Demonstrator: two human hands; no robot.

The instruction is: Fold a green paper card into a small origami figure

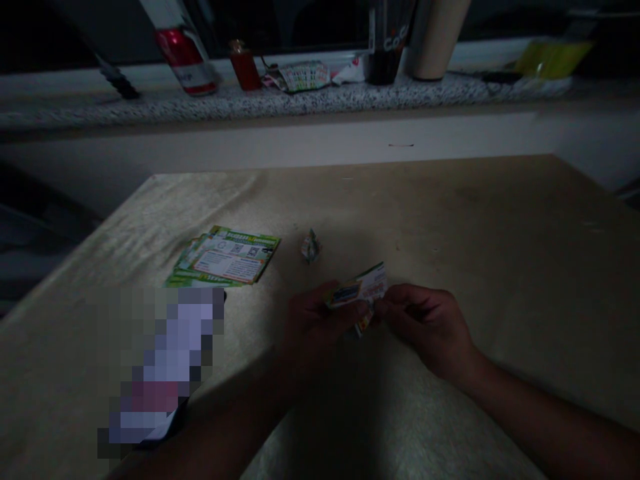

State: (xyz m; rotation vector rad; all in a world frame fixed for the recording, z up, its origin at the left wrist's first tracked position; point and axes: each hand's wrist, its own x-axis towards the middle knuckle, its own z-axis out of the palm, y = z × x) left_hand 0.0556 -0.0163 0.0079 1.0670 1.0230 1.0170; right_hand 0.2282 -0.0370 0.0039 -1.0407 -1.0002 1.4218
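Observation:
A printed paper leaflet (361, 287), folded and creased, is held between both hands above the table. My left hand (320, 320) grips its left side, with the thumb lying across the paper. The right hand (425, 320) pinches its right edge between thumb and fingers. Beyond my hands, a small folded paper piece (311, 247) stands on the table. Left of that lies a loose stack of green and white leaflets (233, 255), fanned out a little.
A phone (173, 367) with a blurred-out screen lies at the left of the table (450, 220). Along the stone windowsill (310, 100) stand a red and white can (185, 63), a small red bottle (245, 67), a dark cola glass (386, 57) and a beige cylinder (440, 40).

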